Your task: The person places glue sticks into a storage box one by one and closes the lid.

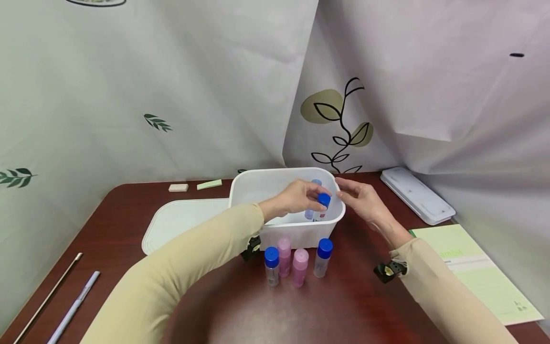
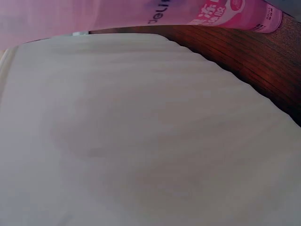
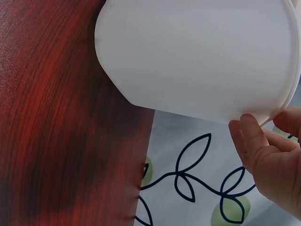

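Note:
A white plastic bin [image 1: 296, 234] stands at the table's back. My left hand [image 1: 298, 197] reaches into it and grips a blue-capped glue bottle [image 1: 323, 200], held upright near the right wall. Another blue-capped bottle [image 1: 315, 182] is in the bin, partly hidden behind that hand. At the right side my right hand [image 1: 363, 200] holds the bin's rim, with fingers [image 3: 254, 132] against the outer wall. In front of the bin stand two blue-capped glue bottles [image 1: 272, 267] and two pink glue bottles [image 1: 299, 270]. One pink bottle [image 2: 211, 13] crosses the left wrist view's top.
A white lid [image 1: 185, 217] lies left of the bin, partly under it in view. An eraser [image 1: 178, 188] and a pale green strip [image 1: 209, 184] are behind. Pens [image 1: 75, 306] lie far left; a white case [image 1: 417, 196] and green notebook [image 1: 481, 277] are right. Patterned cloth hangs behind.

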`<state>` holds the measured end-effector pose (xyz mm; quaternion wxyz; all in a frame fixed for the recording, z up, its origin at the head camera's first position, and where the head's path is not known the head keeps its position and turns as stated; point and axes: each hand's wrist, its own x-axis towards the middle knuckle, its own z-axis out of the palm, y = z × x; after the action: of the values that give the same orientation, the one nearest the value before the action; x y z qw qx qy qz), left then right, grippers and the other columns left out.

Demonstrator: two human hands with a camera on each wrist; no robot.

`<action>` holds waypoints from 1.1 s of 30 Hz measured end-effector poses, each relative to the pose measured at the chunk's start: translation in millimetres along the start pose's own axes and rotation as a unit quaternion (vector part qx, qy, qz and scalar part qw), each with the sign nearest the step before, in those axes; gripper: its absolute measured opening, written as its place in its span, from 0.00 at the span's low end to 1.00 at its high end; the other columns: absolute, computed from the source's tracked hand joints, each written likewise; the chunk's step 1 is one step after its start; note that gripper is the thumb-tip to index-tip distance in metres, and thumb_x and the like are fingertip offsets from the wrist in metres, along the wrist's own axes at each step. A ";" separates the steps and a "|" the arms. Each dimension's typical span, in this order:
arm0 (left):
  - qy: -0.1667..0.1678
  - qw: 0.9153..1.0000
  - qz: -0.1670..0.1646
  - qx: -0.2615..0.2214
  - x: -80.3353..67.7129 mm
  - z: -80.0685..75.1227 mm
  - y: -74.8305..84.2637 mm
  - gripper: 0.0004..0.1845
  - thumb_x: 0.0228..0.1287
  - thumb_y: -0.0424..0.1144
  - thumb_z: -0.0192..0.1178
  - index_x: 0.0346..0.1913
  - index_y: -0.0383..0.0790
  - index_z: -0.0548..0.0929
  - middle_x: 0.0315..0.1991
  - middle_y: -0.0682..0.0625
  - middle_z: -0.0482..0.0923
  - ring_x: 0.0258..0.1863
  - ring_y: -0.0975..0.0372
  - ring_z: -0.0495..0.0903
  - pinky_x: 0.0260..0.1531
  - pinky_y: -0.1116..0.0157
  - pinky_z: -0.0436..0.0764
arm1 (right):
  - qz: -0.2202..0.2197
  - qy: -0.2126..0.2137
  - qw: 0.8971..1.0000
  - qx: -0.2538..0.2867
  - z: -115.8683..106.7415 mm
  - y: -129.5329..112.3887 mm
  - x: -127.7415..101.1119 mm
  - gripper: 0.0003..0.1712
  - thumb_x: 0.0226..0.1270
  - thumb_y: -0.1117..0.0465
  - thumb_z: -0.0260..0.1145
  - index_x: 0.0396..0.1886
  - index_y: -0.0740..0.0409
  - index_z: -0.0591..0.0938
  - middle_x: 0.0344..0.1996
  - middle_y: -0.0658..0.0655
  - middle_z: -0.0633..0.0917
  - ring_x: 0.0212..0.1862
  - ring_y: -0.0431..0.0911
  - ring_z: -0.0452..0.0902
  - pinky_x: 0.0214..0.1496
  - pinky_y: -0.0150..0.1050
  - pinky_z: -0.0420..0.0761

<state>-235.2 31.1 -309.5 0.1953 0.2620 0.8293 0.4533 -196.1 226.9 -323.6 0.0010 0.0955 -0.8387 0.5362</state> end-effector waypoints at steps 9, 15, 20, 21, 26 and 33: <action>-0.009 1.000 -0.006 0.024 2.4 4.8 0.7 0.18 0.54 0.33 0.68 0.50 0.41 0.83 0.45 0.46 0.84 0.47 0.58 0.82 0.52 0.66 0.79 | -0.005 0.002 1.000 0.002 -0.4 -0.7 -0.1 0.26 0.69 0.67 0.56 0.65 0.71 0.66 0.62 0.70 0.71 0.55 0.57 0.74 0.45 0.24 0.78; -0.014 0.999 -0.003 0.041 -0.1 3.5 2.8 0.19 0.55 0.34 0.67 0.52 0.41 0.82 0.45 0.48 0.84 0.46 0.62 0.82 0.50 0.68 0.79 | 0.001 0.002 1.000 0.004 0.0 0.0 0.0 0.26 0.69 0.67 0.56 0.65 0.71 0.66 0.62 0.69 0.71 0.57 0.58 0.73 0.45 0.25 0.78; -0.026 0.998 -0.005 0.055 -6.8 -1.8 4.7 0.27 0.58 0.35 0.65 0.62 0.37 0.74 0.56 0.44 0.78 0.54 0.57 0.78 0.54 0.66 0.77 | 0.001 0.002 1.000 0.004 1.0 -0.1 -1.1 0.26 0.70 0.66 0.56 0.65 0.70 0.66 0.62 0.70 0.70 0.56 0.57 0.73 0.46 0.25 0.78; -0.025 0.998 0.000 0.059 -10.0 -4.4 5.1 0.28 0.59 0.36 0.65 0.63 0.37 0.73 0.58 0.44 0.76 0.55 0.57 0.78 0.54 0.66 0.77 | 0.001 0.002 1.000 0.002 1.4 -0.3 -1.2 0.26 0.70 0.66 0.56 0.65 0.70 0.66 0.62 0.69 0.70 0.56 0.57 0.74 0.46 0.25 0.78; -0.008 0.998 0.061 0.021 -41.1 -25.3 10.5 0.27 0.60 0.39 0.64 0.61 0.34 0.73 0.57 0.42 0.76 0.54 0.58 0.78 0.53 0.67 0.77 | 0.006 0.002 1.000 0.001 2.1 1.5 -0.7 0.26 0.70 0.65 0.56 0.66 0.69 0.66 0.62 0.68 0.71 0.56 0.56 0.74 0.47 0.26 0.78; 0.038 0.993 0.099 -0.056 -116.0 -36.1 -1.3 0.18 0.58 0.37 0.66 0.51 0.36 0.80 0.47 0.45 0.82 0.47 0.58 0.81 0.47 0.67 0.80 | 0.014 0.004 1.000 0.001 0.9 1.7 -0.1 0.27 0.71 0.64 0.56 0.66 0.68 0.65 0.63 0.68 0.70 0.58 0.57 0.73 0.52 0.30 0.77</action>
<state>-164.6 -63.9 -282.1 0.1325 0.3142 0.7795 0.5254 -196.2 226.8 -325.6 -0.0033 0.0822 -0.8394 0.5372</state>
